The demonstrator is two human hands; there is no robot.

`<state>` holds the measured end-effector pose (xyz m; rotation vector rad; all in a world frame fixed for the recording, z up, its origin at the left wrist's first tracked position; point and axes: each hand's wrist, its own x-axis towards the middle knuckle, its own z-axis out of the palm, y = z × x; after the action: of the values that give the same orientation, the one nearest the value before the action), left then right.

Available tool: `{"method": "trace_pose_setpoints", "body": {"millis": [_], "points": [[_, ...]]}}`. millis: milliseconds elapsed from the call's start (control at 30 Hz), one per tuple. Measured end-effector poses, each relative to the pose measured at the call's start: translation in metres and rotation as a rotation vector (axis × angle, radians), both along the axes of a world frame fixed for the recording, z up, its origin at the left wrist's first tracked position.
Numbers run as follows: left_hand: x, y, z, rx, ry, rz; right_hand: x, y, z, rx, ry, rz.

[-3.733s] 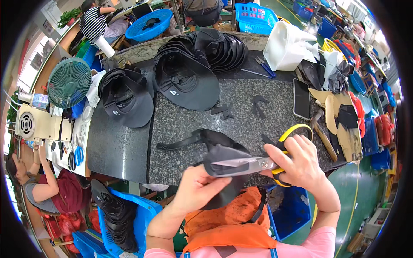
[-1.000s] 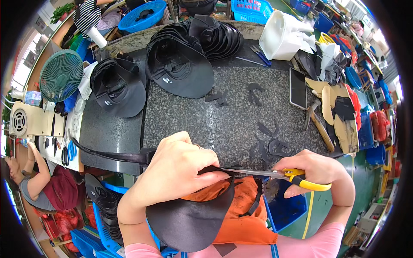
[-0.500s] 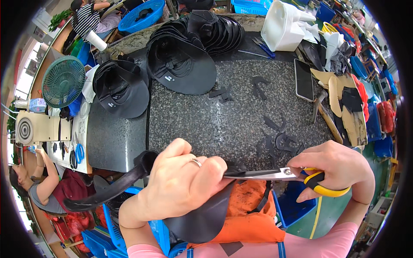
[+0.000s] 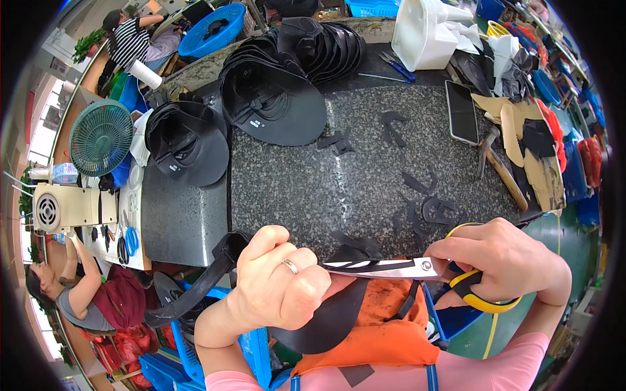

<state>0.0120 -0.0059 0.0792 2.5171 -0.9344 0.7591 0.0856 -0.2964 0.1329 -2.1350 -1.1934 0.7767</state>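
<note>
My left hand, a ring on one finger, is closed round a black leather shoe upper in front of my orange apron. A long strap-like part of the upper trails out to the left of the fist. In my right hand are scissors with yellow and black handles. Their blades point left, slightly parted, at the upper's edge beside my left fingers. Dark material hangs along the blades; whether it is severed I cannot tell. Other black uppers are stacked at the back of the stone worktop.
On the worktop lie black offcuts, a phone, a hammer and blue-handled pliers. Another upper lies at left, near a green fan. Co-workers sit at the left.
The scissor blades have parted, and a dark flap now stands up behind them. Both hands have shifted slightly, and the upper's trailing strap has swung a little rightward.
</note>
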Motion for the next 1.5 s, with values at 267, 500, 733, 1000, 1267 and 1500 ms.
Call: {"method": "trace_pose_setpoints", "body": {"millis": [267,500,733,1000,1267,1500], "points": [[0.005,0.002,-0.016,-0.010,-0.041,0.036,-0.004,0.001,-0.024,0.075,-0.011,-0.061],[0.013,-0.033,-0.069,-0.064,-0.285,-0.355,-0.012,0.043,-0.122,0.482,0.734,-0.595],[0.011,-0.012,-0.074,-0.054,0.227,0.299,0.001,0.049,-0.138,0.512,0.694,-0.710],[-0.012,0.035,-0.087,-0.277,0.564,0.506,0.008,0.061,-0.127,0.319,0.150,-0.560],[0.015,-0.016,-0.075,-0.722,0.824,0.509,0.006,0.105,-0.112,0.378,-0.088,-0.308],[0.005,0.001,-0.084,-1.877,1.389,-0.075,0.005,0.104,-0.126,0.387,-0.228,-0.431]]}}
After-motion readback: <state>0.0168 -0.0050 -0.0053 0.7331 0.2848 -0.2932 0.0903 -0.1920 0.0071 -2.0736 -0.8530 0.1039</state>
